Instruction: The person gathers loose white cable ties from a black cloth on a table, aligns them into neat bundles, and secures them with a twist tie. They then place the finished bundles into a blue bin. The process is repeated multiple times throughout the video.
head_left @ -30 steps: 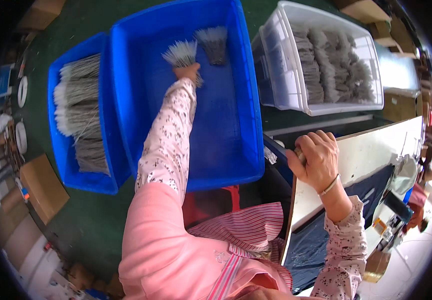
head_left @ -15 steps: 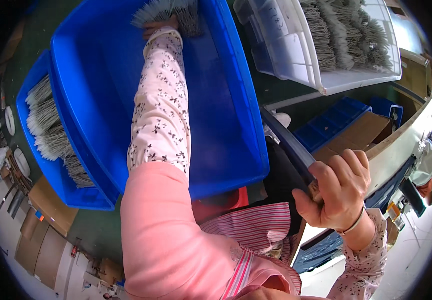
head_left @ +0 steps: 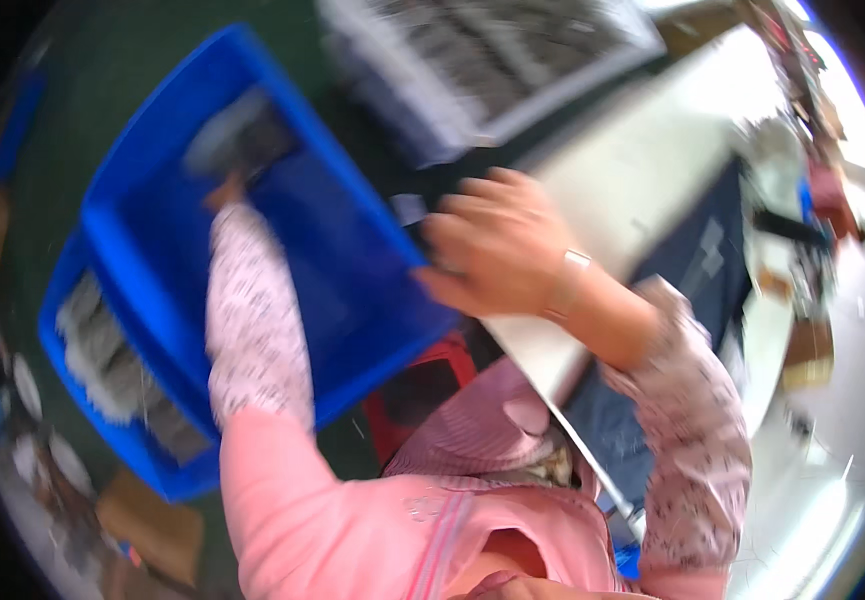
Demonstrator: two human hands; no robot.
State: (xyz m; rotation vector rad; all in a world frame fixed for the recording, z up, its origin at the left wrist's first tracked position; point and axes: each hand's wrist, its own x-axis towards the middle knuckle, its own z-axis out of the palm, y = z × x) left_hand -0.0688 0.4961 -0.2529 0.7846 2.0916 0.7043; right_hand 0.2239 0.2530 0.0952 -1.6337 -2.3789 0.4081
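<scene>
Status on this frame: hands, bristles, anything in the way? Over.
Left hand at the bristles in the large blue bin, grip blurred. Right hand by the white table, grip unclear. No obstruction visible between left hand and bristles.

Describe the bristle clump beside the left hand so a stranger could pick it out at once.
Start at the larger blue tub, left of the pale tabletop. Near its far end, just beyond the left hand, sits a blurred grey bristle clump. Unlike the packed bristles in the smaller blue tub and white crate, it has bare blue floor beside it.
</scene>
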